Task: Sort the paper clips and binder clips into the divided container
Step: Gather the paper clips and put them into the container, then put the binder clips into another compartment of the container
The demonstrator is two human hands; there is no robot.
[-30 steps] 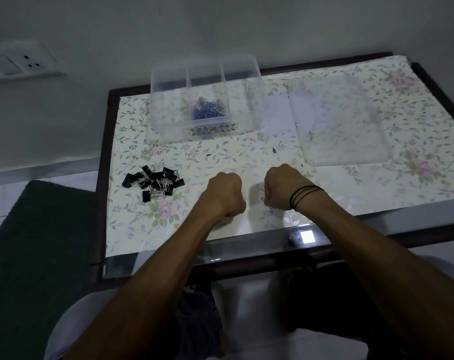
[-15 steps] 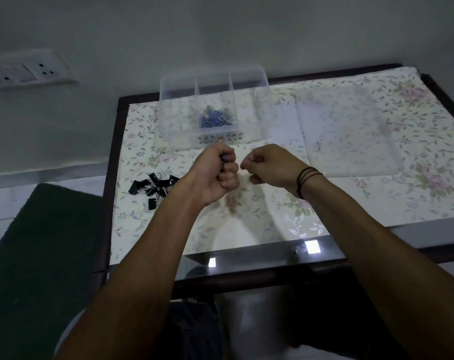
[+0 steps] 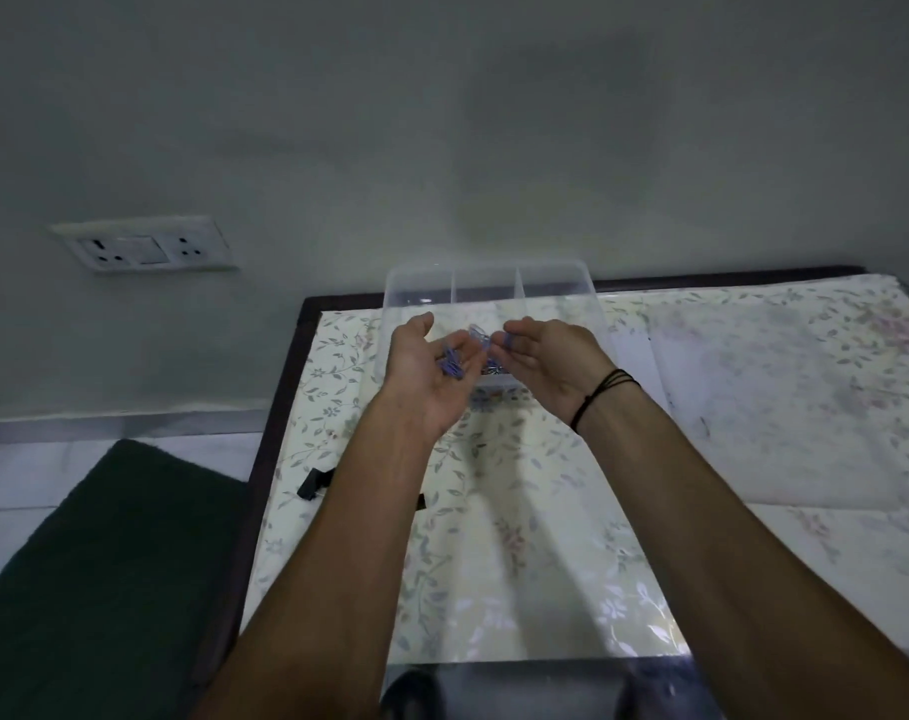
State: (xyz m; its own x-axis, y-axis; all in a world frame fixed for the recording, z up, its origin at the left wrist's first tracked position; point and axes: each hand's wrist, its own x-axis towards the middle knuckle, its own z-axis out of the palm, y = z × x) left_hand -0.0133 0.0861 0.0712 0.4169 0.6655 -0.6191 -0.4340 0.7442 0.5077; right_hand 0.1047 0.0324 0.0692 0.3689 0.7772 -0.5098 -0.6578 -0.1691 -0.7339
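Observation:
The clear divided container point(image 3: 489, 283) stands at the table's far edge, with blue paper clips point(image 3: 494, 368) in its middle compartment. Both my hands hover over that compartment, palms turned inward. My left hand point(image 3: 421, 366) is spread, and several blue paper clips point(image 3: 450, 363) lie loose on its palm and fingers. My right hand point(image 3: 551, 361) is spread too, its fingers relaxed, with a bit of blue at its fingertips. A few black binder clips point(image 3: 312, 483) show on the table at the left; my left forearm hides most of the pile.
A clear lid point(image 3: 779, 397) lies flat on the floral table cover, right of the container. A wall socket plate point(image 3: 146, 246) is at the left. A dark green mat point(image 3: 78, 563) lies on the floor beside the table's left edge.
Both hands rose from the table as closed fists, moved forward over the container's middle compartment and spread. Paper clips now show on my left palm.

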